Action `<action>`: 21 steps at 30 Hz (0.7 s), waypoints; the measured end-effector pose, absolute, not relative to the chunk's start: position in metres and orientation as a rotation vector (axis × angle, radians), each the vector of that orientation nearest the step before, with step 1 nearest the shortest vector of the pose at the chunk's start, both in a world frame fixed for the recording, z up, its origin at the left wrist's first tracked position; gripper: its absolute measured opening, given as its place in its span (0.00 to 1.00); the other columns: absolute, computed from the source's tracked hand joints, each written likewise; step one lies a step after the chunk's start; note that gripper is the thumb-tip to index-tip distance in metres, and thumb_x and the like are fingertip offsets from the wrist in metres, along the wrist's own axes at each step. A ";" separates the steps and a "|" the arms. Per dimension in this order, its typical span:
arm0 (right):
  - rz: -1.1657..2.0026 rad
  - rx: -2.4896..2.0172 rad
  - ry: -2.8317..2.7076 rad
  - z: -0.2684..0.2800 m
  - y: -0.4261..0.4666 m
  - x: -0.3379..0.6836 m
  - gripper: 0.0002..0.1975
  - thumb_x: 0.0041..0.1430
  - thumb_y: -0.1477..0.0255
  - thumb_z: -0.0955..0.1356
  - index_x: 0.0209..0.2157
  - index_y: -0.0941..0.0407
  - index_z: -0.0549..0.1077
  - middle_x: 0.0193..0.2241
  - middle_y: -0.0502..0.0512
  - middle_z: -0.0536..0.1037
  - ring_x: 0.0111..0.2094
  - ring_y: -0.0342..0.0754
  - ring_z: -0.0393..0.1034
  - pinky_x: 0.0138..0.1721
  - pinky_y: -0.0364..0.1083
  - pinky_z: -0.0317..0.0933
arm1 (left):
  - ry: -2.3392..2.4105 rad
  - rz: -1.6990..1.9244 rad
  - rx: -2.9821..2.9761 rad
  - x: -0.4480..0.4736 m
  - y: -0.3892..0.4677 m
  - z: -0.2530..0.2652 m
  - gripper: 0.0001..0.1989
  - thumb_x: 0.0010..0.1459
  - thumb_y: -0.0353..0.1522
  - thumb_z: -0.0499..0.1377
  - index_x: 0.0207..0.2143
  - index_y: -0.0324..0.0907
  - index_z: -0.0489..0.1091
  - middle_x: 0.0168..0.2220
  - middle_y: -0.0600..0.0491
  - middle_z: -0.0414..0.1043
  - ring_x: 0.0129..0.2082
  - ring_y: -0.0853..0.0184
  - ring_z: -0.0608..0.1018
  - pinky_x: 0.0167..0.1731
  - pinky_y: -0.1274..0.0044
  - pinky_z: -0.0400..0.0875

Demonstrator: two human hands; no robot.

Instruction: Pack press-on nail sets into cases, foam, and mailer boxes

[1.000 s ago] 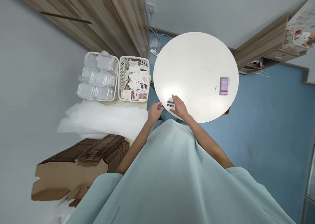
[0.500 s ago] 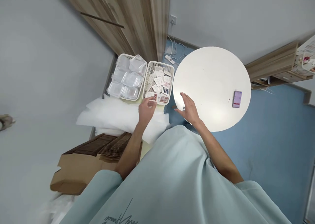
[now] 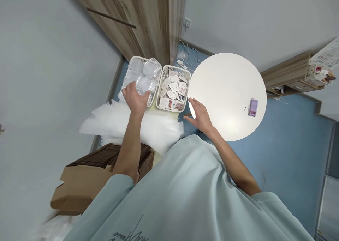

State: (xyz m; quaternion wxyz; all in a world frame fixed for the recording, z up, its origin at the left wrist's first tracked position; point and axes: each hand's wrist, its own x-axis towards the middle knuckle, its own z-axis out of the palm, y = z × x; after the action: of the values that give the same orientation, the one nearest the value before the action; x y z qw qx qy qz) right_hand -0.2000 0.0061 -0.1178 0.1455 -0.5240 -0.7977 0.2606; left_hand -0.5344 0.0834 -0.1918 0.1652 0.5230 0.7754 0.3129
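Observation:
My left hand (image 3: 136, 99) is over the front of a white basket (image 3: 159, 65) of clear plastic boxes (image 3: 152, 68). Its thumb and fingers are spread around the nearest boxes; whether they touch them I cannot tell. At the left edge of the round white table (image 3: 230, 75), my right hand (image 3: 200, 116) is open, thumb apart from the fingers, with nothing visible in it. Between the hands stands a second white basket (image 3: 189, 79), filled with small printed packets (image 3: 173, 87), some showing dark or reddish rows.
White foam sheets (image 3: 156, 128) lie in front of the baskets. Folded brown cardboard (image 3: 79, 181) is at the lower left. A purple pixelated item (image 3: 253, 107) rests on the table's right side. Behind the packet basket, a power strip (image 3: 182, 64) and cables lie on the floor.
My left hand has moved left, from the front of the packet basket to the plastic boxes. My right hand stays by the table edge; a small dark item seen beside it is out of sight.

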 end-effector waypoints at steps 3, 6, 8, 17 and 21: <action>0.751 -1.526 -2.289 -0.117 0.003 -0.198 0.46 0.70 0.61 0.73 0.80 0.53 0.52 0.74 0.66 0.67 0.77 0.66 0.56 0.75 0.68 0.55 | 2.224 0.892 1.477 -0.534 0.086 -0.195 0.40 0.55 0.44 0.75 0.65 0.39 0.70 0.64 0.35 0.74 0.67 0.38 0.68 0.69 0.47 0.60; 0.738 -1.540 -2.277 -0.117 0.001 -0.196 0.46 0.69 0.60 0.73 0.80 0.52 0.52 0.74 0.65 0.67 0.77 0.67 0.57 0.75 0.69 0.55 | 2.239 0.869 1.489 -0.534 0.087 -0.195 0.41 0.54 0.44 0.75 0.66 0.38 0.69 0.64 0.34 0.73 0.67 0.38 0.69 0.70 0.46 0.59; 0.728 -1.548 -2.272 -0.117 0.000 -0.193 0.45 0.70 0.60 0.73 0.80 0.52 0.52 0.74 0.65 0.68 0.77 0.67 0.57 0.75 0.69 0.55 | 2.244 0.862 1.488 -0.533 0.089 -0.196 0.42 0.54 0.45 0.76 0.66 0.38 0.69 0.64 0.33 0.73 0.67 0.37 0.69 0.70 0.45 0.58; 0.712 -1.522 -2.252 -0.118 -0.002 -0.183 0.45 0.70 0.59 0.73 0.80 0.55 0.53 0.73 0.68 0.68 0.76 0.67 0.58 0.74 0.68 0.57 | 2.216 0.832 1.407 -0.533 0.097 -0.199 0.46 0.52 0.40 0.75 0.69 0.35 0.62 0.65 0.31 0.71 0.69 0.37 0.66 0.72 0.45 0.53; 0.743 -1.533 -2.226 -0.114 -0.003 -0.179 0.44 0.71 0.57 0.72 0.80 0.52 0.53 0.73 0.65 0.68 0.76 0.67 0.58 0.74 0.69 0.56 | 2.226 0.869 1.421 -0.522 0.093 -0.187 0.50 0.51 0.36 0.74 0.73 0.38 0.57 0.64 0.36 0.72 0.67 0.43 0.68 0.72 0.51 0.57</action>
State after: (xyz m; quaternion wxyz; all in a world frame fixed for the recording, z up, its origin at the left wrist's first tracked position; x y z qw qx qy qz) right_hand -0.1788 -0.0027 -0.1136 0.1684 -0.5390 -0.7828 0.2613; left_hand -0.5215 0.0933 -0.1869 0.1799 0.5029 0.7875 0.3074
